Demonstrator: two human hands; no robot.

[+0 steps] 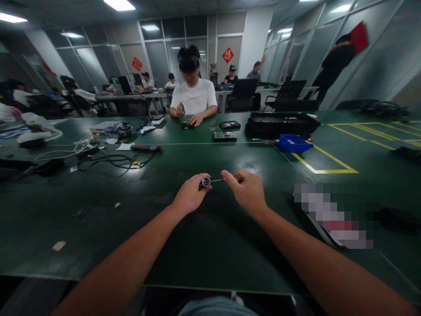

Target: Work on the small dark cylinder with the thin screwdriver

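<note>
Between the fingers of my left hand [191, 193] is a small dark cylindrical part [205, 181], its round, silvery open end turned toward me. My right hand [249, 191] is closed around a screwdriver [217, 180] with a thin metal shaft and a bit of red at the handle. The shaft points left, and its tip meets or lies close to the side of the cylindrical part; exact contact I cannot make out. Most of the screwdriver's handle is hidden in my fingers. Both hands are above the green tabletop [210, 250].
Across the table a person [193, 94] works on a small device. Hard drives [225, 136], a black tray [281, 125] and a blue bin [295, 143] lie ahead. Cables [115, 160] and an electric screwdriver [146, 148] are left; a blurred-out packet [329, 219] lies right.
</note>
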